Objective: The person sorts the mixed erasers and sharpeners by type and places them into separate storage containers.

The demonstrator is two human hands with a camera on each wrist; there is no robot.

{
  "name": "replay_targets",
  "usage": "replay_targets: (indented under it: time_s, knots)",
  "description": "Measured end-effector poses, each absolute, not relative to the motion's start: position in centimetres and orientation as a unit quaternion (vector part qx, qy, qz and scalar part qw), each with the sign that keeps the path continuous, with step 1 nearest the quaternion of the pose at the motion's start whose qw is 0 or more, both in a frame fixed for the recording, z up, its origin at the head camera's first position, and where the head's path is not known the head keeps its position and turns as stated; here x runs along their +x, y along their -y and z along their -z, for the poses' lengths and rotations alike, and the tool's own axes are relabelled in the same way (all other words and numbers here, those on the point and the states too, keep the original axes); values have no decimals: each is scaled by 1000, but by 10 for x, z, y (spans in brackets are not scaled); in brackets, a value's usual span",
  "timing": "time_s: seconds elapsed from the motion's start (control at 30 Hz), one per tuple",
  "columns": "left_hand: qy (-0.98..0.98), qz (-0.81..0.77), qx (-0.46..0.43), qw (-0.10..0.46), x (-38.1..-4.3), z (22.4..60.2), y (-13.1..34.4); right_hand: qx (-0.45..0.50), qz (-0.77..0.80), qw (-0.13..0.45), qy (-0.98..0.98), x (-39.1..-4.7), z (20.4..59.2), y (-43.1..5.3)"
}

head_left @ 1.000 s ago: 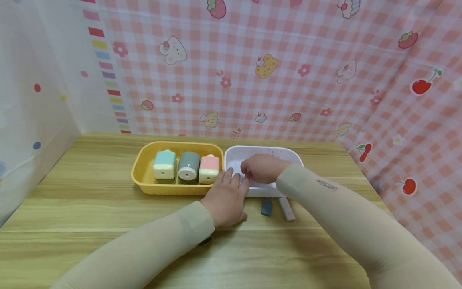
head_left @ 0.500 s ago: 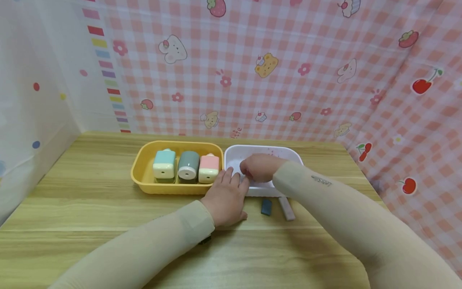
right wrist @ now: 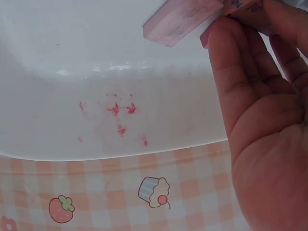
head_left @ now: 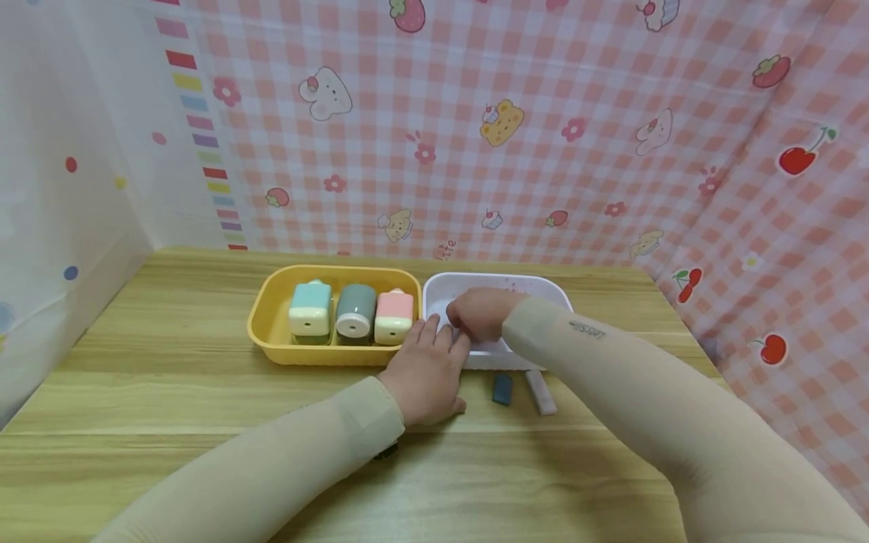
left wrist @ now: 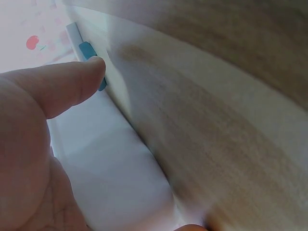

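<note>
My left hand [head_left: 426,373] lies with fingers spread over the front rims where the yellow tray [head_left: 280,353] and the white tray [head_left: 502,362] meet. Its thumb reaches out over the table; the left wrist view shows it overlapping a blue-grey eraser [left wrist: 87,50]. Inside the white tray is my right hand [head_left: 483,313], fingers curled down toward the tray's left end. Up close in the right wrist view, its thumb and fingers pinch a pinkish eraser [right wrist: 252,14] with printed letters. Beside it in the tray is another pink eraser [right wrist: 180,21]. The head view hides both behind the hand.
Three pencil sharpeners stand in the yellow tray: teal [head_left: 310,309], grey [head_left: 356,311] and pink [head_left: 394,317]. A pale stick-shaped eraser [head_left: 541,392] lies on the table before the white tray. Something small and dark [head_left: 387,452] pokes out by the left forearm.
My right hand and forearm have shifted slightly left inside the white tray. The left hand, the sharpeners and the erasers on the table stay where they were.
</note>
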State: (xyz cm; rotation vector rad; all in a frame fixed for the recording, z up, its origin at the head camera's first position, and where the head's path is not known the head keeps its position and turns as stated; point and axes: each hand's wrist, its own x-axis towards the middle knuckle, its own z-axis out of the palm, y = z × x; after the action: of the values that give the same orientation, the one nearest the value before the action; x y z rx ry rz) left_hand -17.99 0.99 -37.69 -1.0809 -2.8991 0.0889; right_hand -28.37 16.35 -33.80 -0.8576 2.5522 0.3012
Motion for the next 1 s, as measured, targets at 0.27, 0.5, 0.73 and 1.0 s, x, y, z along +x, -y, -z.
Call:
replay_targets:
  time_s: [0.27, 0.5, 0.73, 1.0]
  knots:
    - [937, -27, -348, 10, -180, 376, -11, -276, -102, 223, -929, -284, 339, -160]
    - [938, -31, -346, 11, -180, 377, -11, -270, -90, 221, -933, -284, 342, -160]
    - [938, -32, -344, 5, -181, 377, -12, -268, -82, 227, -933, -285, 342, -164]
    - [940, -35, -339, 15, -180, 378, -12, -262, -42, 212, -940, -282, 331, -174]
